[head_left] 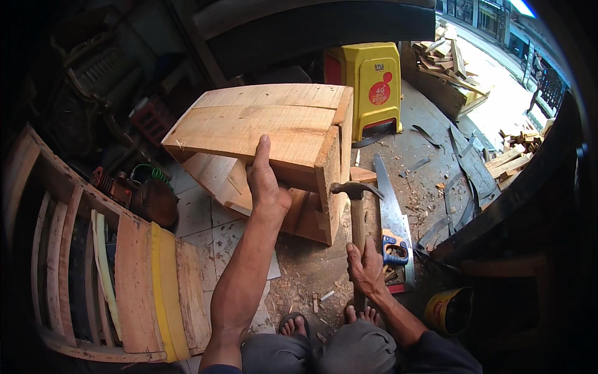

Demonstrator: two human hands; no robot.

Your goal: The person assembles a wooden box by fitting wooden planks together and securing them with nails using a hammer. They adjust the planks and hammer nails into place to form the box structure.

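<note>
A pale wooden box (261, 121), built of planks and open on its lower side, stands tilted in front of me. My left hand (268, 181) grips the edge of its top board, thumb on the upper face and fingers tucked beneath, partly hidden. In my right hand (365, 268) is a claw hammer (358, 212), held upright by its wooden handle. The hammer's head is right beside the box's end board (330, 181); whether they touch I cannot tell. Just right of the hammer, a handsaw (391, 199) with a blue and orange handle lies on the floor.
A yellow plastic stand (374, 87) is behind the box. Wood offcuts fill a crate (448, 93) at the far right. Dark strips (464, 174) and shavings litter the floor. A slatted wooden frame (134, 280) stands at left, a yellow tin (443, 308) at lower right.
</note>
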